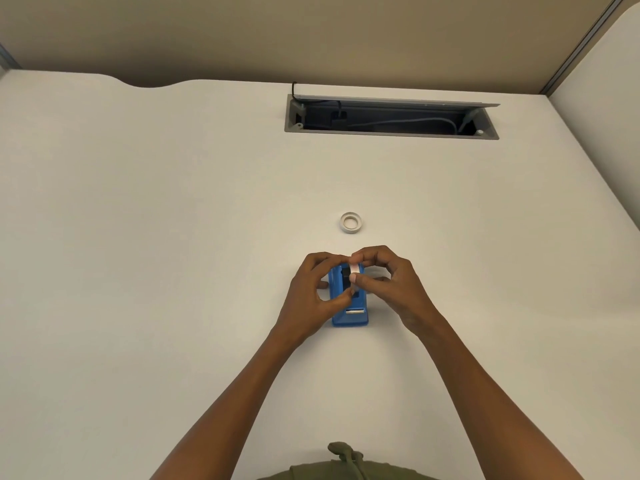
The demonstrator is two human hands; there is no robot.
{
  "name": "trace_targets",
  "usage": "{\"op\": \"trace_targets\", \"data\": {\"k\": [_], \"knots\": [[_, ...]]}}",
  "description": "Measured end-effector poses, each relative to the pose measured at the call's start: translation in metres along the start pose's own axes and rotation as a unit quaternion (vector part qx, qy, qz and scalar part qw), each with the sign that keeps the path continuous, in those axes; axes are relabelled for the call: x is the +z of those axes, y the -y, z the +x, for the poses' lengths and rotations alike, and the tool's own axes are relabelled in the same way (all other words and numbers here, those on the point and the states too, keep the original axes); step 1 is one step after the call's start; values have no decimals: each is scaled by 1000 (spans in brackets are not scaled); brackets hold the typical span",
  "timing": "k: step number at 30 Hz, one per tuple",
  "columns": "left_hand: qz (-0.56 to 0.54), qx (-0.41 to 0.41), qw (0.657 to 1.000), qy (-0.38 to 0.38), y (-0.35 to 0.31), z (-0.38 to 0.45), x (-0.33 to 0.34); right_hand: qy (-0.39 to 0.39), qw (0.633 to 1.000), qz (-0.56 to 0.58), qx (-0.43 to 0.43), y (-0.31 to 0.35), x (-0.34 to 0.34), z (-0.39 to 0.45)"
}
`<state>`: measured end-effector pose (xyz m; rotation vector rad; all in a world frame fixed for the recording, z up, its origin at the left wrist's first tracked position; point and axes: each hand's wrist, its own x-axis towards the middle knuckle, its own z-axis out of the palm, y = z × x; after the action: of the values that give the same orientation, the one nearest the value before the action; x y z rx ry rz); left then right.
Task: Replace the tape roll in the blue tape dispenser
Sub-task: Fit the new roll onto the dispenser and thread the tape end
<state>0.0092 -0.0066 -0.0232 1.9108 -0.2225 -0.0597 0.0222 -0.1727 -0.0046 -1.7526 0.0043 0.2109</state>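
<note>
Right hand (pixel 388 285) fingers are pinching a light, stiff tape roll (pixel 355 269) by its rim; left hand (pixel 311 294) fingers are closing around the blue tape dispenser (pixel 348 306).

Both forearms are bare, no sleeves showing; at six o'clock, an olive-green garment (pixel 346 471) with a knotted drawstring (pixel 344 452).

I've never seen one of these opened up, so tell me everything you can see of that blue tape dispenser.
The blue tape dispenser looks like glossy plastic, a small block standing on the white desk with its near end toward the person. A silvery metal cutter strip crosses that end. Its middle well looks dark. The left hand steadies its left side, while the right hand pinches a whitish tape roll over its far part. The rest is hidden.
</note>
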Motion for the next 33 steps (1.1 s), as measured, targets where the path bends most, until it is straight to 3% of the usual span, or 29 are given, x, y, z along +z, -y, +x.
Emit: {"op": "trace_targets", "data": {"k": [20,27,33], "knots": [[-14,-13,1000,8,2,0,-1,-58,996,18,62,12,2,13],[-12,-9,1000,14,1,0,-2,-18,992,-122,-38,16,-12,7],[-15,-4,1000,19,-2,1,-3,-22,985,-153,-77,19,-11,8]]}}
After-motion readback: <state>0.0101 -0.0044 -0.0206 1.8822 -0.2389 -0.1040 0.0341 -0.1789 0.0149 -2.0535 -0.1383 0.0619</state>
